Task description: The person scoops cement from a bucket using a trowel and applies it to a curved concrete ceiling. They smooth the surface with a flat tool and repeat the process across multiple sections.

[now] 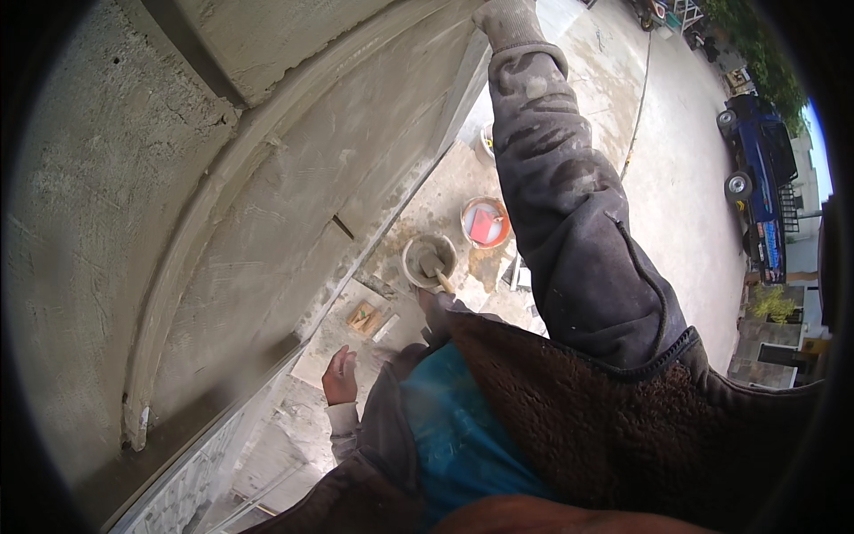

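Observation:
My left hand (339, 378) is held low beside the plastered wall (294, 205), its fingers loosely bent and nothing visible in them. My right arm (560, 205), in a dusty grey sleeve, reaches up along the wall to the top edge, where the hand is cut off from view. Below, between my arms, stands a round bucket (406, 260) of grey mortar, with a wooden-handled trowel (434, 269) resting in it. Beyond it is an orange-rimmed bucket (505, 214) containing whitish liquid and a flat red piece (483, 226).
A curved raised moulding (197, 191) runs across the wall. A small wooden tool (363, 318) lies on the surface below, near my left hand. Another bucket (486, 144) is partly hidden behind my right sleeve. A blue pickup (765, 178) is parked on the concrete at far right.

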Tool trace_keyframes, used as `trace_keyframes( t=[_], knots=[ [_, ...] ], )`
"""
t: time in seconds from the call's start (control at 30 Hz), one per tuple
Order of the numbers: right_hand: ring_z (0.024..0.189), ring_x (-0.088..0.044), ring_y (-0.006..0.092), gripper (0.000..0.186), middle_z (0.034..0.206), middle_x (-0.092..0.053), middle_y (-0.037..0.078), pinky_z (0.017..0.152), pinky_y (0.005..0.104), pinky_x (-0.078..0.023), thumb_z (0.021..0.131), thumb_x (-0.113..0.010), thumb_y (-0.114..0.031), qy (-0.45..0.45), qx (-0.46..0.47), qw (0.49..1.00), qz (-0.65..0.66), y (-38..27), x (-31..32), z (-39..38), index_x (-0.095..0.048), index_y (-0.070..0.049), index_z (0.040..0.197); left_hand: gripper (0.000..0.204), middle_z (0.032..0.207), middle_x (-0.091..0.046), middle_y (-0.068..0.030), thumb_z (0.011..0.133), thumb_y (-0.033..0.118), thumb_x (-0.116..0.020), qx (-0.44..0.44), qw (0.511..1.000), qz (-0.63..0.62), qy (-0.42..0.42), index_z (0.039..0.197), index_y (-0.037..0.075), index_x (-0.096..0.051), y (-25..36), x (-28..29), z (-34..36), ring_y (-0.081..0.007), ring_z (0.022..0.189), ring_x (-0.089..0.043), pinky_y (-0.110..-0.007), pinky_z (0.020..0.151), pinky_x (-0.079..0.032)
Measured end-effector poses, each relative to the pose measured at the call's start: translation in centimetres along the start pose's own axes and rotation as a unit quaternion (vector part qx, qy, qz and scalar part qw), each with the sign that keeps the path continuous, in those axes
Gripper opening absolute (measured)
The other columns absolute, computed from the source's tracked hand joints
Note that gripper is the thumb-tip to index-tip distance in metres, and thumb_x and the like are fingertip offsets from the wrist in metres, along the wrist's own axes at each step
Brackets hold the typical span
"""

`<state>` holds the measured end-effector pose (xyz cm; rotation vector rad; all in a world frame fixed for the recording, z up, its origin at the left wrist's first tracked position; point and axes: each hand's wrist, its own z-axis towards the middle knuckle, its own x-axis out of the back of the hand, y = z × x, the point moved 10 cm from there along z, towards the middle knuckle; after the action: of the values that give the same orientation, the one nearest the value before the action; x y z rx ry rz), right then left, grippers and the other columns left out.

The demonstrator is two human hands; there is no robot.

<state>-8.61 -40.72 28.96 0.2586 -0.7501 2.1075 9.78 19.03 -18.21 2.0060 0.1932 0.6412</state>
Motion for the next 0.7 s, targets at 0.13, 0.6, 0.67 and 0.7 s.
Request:
trace_keyframes(
  t=[0.13,0.6,0.67,0.7],
  knots=[
    [0.095,-0.066,0.0462,0.04,0.1,-0.07,0.025,0.081,0.0503,-0.053,0.087,-0.071,-0.033,-0.063,0.016,0.997,-0.035,-0.2,-0.8,0.4,-0.064,0.0,0.109,0.036,0.104,-0.073,-0.0082,0.101,0.029,-0.06,-0.031,0.99,-0.098,-0.1,0.12,-0.001,-0.066,7.6,-4.1,4.1,-0.0134,0.085,-0.066,-0.028,0.079,-0.052],
    [0.098,-0.071,0.0252,0.064,0.108,-0.072,0.019,0.087,0.0336,-0.055,0.086,-0.078,-0.042,-0.197,0.073,0.953,0.22,-1.5,2.6,4.4,-0.058,0.005,0.124,0.059,0.132,-0.055,-0.0168,0.099,0.038,-0.062,-0.088,0.764,-0.587,-0.253,0.136,-0.004,-0.045,52.3,-22.7,25.5,-0.025,0.116,-0.057,-0.04,0.102,-0.048],
    [0.098,-0.071,0.025,0.061,0.106,-0.073,0.018,0.087,0.0331,-0.055,0.088,-0.077,-0.04,-0.209,0.081,0.951,0.214,-1.8,2.2,4.7,-0.058,0.005,0.124,0.054,0.133,-0.054,-0.0163,0.1,0.036,-0.061,-0.089,0.73,-0.623,-0.265,0.133,-0.003,-0.046,54.0,-23.6,26.7,-0.025,0.12,-0.055,-0.041,0.107,-0.046],
    [0.093,-0.072,0.0217,0.051,0.102,-0.074,0.015,0.082,0.0329,-0.056,0.088,-0.076,-0.036,-0.203,0.089,0.946,0.237,-2.4,1.9,4.9,-0.062,0.003,0.119,0.051,0.131,-0.055,-0.016,0.1,0.035,-0.061,-0.097,0.713,-0.642,-0.266,0.133,-0.002,-0.046,54.8,-23.8,27.3,-0.0248,0.118,-0.056,-0.041,0.106,-0.047]
  ],
)
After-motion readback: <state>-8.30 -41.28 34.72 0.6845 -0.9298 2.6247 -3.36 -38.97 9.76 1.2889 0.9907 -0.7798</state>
